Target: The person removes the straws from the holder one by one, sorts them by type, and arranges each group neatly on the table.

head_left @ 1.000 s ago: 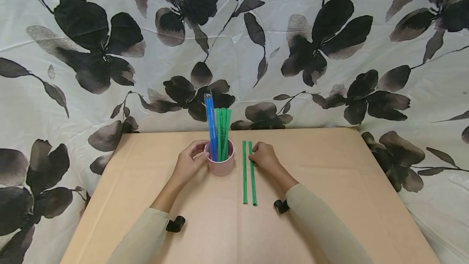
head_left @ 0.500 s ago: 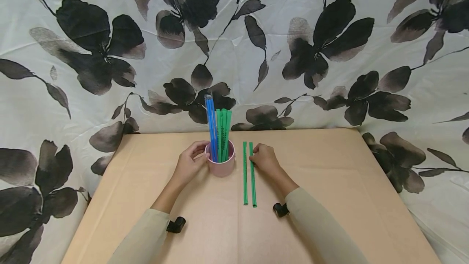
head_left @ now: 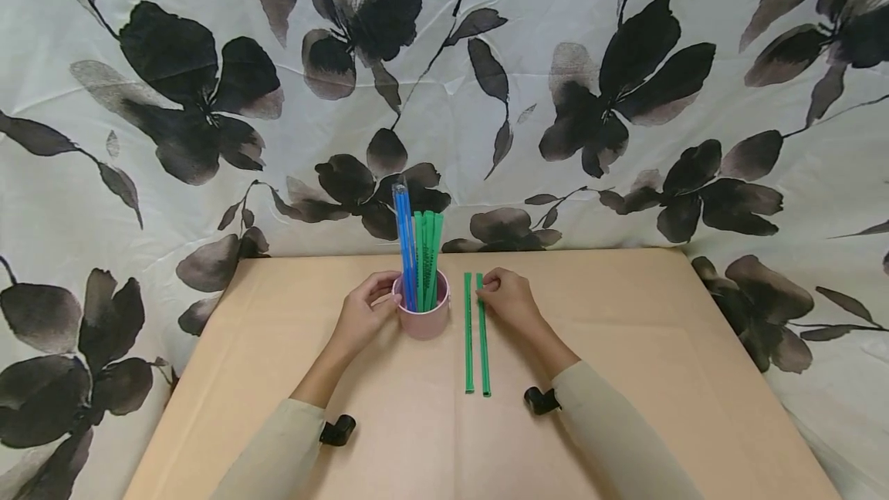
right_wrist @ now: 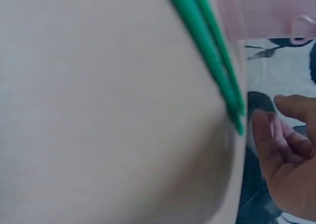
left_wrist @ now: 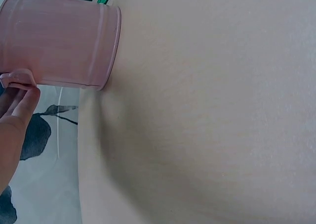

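Note:
A pink cup [head_left: 425, 326] with small loop handles stands on the table, holding blue sticks [head_left: 405, 245] with clear tops and several green sticks [head_left: 428, 253] with dark lettering. My left hand [head_left: 366, 305] holds it at the left side; in the left wrist view, the fingertips [left_wrist: 30, 96] grip a loop handle. Two more green sticks [head_left: 468, 334] lie side by side, lengthwise, just right of the cup. My right hand [head_left: 512, 298] is by the far end of the right-hand stick [head_left: 485, 346]. In the right wrist view its fingers [right_wrist: 264, 135] are loosely bent, with a gap to the thumb.
The light brown tabletop [head_left: 389, 438] ends just beyond the cup. Behind it hangs a white cloth [head_left: 479, 176] with dark flowers. Black wrist cameras [head_left: 338, 430] sit on both sleeves.
The whole head view has shifted slightly down and right. Hands, cup and sticks keep nearly the same places relative to one another.

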`<state>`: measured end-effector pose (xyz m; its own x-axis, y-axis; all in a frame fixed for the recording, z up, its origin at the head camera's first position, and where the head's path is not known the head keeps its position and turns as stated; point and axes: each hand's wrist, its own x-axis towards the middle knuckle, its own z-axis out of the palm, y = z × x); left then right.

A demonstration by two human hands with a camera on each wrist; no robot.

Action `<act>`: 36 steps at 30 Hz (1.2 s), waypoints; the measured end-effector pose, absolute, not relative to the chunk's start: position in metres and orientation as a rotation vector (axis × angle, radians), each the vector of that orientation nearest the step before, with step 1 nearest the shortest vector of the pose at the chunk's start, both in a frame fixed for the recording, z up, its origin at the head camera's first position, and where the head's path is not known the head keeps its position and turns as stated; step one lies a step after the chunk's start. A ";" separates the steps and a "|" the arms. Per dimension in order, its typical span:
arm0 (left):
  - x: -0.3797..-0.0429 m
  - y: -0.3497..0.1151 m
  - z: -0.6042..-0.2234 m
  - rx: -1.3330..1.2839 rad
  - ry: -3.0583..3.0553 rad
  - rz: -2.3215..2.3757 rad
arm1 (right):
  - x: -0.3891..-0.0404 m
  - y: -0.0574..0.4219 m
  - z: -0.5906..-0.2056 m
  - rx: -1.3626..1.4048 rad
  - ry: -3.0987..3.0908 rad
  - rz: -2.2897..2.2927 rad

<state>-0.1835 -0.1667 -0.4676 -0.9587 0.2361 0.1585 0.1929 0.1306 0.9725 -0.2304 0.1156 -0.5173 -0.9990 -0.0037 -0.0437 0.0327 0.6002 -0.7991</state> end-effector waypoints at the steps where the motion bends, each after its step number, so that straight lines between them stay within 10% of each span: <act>1: -0.181 -0.166 -0.464 0.433 2.328 1.997 | -0.231 0.116 -0.515 -0.012 2.762 -1.435; 36: -0.179 -0.169 -0.464 0.430 2.339 1.970 | -0.249 0.048 -0.439 -0.259 2.754 -1.726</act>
